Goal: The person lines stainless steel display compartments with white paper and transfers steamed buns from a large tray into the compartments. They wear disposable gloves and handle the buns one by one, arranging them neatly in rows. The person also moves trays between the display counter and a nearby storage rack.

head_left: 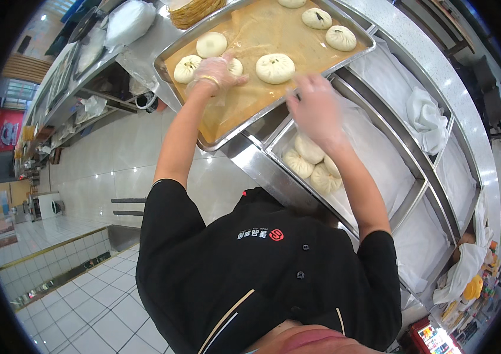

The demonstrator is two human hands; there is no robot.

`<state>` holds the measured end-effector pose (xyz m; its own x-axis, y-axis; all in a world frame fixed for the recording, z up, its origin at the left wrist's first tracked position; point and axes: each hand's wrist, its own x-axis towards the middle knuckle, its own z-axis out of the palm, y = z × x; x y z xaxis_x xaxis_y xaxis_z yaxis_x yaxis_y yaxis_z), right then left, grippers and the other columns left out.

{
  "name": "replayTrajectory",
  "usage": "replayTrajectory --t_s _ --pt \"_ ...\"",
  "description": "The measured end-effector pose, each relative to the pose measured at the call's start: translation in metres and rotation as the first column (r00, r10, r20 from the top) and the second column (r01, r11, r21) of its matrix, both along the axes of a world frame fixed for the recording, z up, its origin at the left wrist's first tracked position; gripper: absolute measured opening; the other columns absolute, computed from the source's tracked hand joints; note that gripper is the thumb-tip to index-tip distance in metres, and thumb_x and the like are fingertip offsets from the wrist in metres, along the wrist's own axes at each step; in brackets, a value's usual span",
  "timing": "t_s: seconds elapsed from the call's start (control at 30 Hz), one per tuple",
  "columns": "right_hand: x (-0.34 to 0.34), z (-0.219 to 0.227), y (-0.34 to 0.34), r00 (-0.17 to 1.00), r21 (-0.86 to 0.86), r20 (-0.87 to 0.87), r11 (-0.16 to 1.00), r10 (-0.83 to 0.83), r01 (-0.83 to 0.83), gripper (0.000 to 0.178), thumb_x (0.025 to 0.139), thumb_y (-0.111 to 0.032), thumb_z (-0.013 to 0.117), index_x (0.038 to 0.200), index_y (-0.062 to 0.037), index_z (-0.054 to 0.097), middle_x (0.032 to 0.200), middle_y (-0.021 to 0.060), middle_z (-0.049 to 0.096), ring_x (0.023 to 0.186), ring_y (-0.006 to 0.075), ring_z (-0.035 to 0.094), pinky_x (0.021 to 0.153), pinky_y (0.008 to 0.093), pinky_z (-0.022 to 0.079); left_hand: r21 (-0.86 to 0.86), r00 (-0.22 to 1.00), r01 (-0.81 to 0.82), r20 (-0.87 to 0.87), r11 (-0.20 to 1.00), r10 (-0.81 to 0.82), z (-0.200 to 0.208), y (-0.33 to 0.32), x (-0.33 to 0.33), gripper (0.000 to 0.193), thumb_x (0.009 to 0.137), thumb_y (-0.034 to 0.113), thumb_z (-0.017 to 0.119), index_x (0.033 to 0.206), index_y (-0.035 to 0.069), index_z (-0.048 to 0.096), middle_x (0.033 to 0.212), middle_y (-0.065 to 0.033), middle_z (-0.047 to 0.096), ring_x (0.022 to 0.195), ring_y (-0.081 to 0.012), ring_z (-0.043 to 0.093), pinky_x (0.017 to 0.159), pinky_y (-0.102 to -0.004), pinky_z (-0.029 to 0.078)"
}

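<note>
My left hand (214, 72), in a clear plastic glove, reaches over the left side of a metal tray (235, 134) lined with brown paper. Its thumb and fingers curve round a white steamed bun (235, 66), which the hand partly covers. Two more buns, one smooth (211, 44) and one pleated (187, 69), lie right beside this hand. A larger pleated bun (275, 68) sits between my two hands. My right hand (315, 109) is smeared by motion near the tray's front right edge, above the steel counter; whether it holds anything is not visible.
Below my right hand, a steel compartment holds several pleated buns (324, 179). White cloths (377, 156) cover the neighbouring compartments, with a crumpled cloth (427, 121) farther right. More buns (340, 38) lie at the tray's far right. A plastic bag (130, 23) and wicker stack (196, 13) stand beyond the tray.
</note>
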<state>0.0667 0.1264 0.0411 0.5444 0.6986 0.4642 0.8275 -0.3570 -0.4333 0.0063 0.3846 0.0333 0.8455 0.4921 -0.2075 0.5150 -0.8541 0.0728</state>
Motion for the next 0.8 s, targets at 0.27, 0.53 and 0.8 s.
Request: replayTrajectory --t_s 0.27,0.53,0.8 --pt "0.03 -0.024 0.11 0.996 -0.525 0.072 0.847 -0.048 0.079 0.039 0.083 -0.042 0.055 0.114 -0.0199 0.058 0.112 0.015 0.055 0.109 0.0329 0.052 0.086 0.0443 0.046 -0.017 1.0 -0.002 0.003 1.0 0.002 0.001 0.009 0.003 0.066 0.074 0.053 0.061 0.127 0.014 0.051 0.111 -0.0209 0.061 0.105 -0.035 0.058 0.09 -0.0409 0.045" --pt "0.057 -0.022 0.112 0.994 -0.61 -0.045 0.785 0.099 -0.106 0.048 0.084 -0.046 0.051 0.122 -0.0152 0.054 0.115 0.0165 0.057 0.107 0.0304 0.054 0.092 0.0402 0.042 0.056 0.998 0.038 0.046 0.998 -0.04 -0.006 0.006 0.001 0.065 0.076 0.052 0.061 0.127 0.012 0.051 0.107 -0.0206 0.063 0.101 -0.0342 0.059 0.088 -0.0422 0.046" --pt "0.14 -0.021 0.099 0.967 -0.459 0.047 0.855 -0.249 0.242 0.054 0.081 -0.049 0.054 0.122 -0.0121 0.054 0.114 0.0201 0.056 0.109 0.0341 0.052 0.092 0.0429 0.043 0.093 0.989 -0.068 0.138 0.993 0.055 -0.01 -0.007 -0.006 0.067 0.076 0.051 0.063 0.131 0.017 0.048 0.119 -0.0218 0.055 0.106 -0.0354 0.056 0.089 -0.0426 0.046"
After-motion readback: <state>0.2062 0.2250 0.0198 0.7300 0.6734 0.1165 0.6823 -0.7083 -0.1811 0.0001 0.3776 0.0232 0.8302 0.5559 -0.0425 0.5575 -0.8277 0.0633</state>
